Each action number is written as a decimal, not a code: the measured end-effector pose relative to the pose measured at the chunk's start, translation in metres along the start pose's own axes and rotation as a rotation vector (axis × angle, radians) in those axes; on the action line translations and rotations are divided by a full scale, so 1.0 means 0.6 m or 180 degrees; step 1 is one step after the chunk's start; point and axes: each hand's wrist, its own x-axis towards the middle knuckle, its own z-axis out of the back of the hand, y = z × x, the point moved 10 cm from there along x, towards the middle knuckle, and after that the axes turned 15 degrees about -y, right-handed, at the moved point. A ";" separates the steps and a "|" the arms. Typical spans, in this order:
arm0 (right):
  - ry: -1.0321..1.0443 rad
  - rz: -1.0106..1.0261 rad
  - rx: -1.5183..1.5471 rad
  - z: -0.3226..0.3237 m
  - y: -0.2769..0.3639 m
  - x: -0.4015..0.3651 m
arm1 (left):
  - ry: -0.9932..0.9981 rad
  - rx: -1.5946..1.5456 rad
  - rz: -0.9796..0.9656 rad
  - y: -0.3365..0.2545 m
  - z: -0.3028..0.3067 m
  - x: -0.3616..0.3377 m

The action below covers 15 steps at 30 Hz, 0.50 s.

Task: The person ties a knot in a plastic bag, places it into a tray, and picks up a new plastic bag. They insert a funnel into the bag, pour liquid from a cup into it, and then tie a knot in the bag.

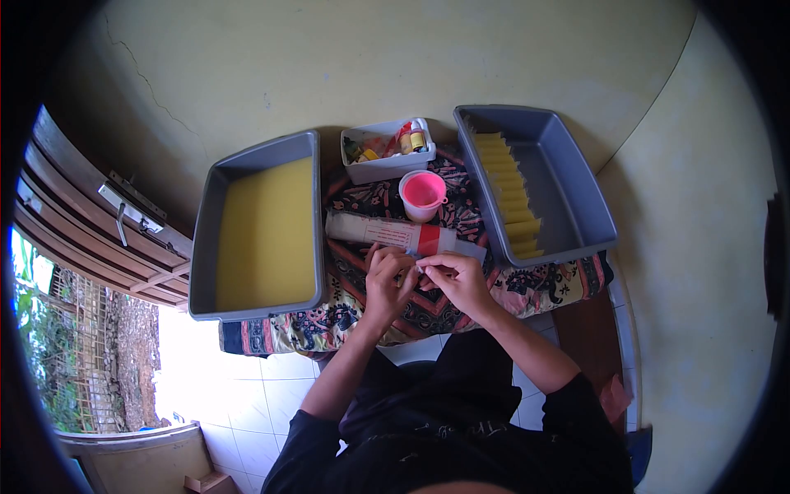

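My left hand (387, 284) and my right hand (457, 280) meet over a patterned cloth (354, 309) on a low table, fingers pinched together on a small pale piece (418, 267) that is too small to make out. Just beyond the hands lies a long plastic-wrapped roll (395, 235) with a red band. A pink cup (423, 193) stands behind the roll.
A grey tray (202, 247) of yellow liquid sits on the left. Another grey tray (576, 198) on the right holds a row of yellow strips (510, 193). A small white box (387, 165) with little bottles stands at the back. An open wooden door (90, 222) is at far left.
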 end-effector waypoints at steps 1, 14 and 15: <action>-0.0100 0.0853 -0.0521 0.003 0.033 0.002 | -0.0002 -0.0089 0.0063 0.001 0.001 -0.002; -0.0255 0.0998 -0.1228 -0.016 0.018 -0.003 | -0.0239 -0.0120 -0.0595 -0.022 0.023 -0.008; -0.0253 0.0997 -0.1229 -0.017 0.015 -0.004 | -0.0240 -0.0120 -0.0592 -0.022 0.024 -0.008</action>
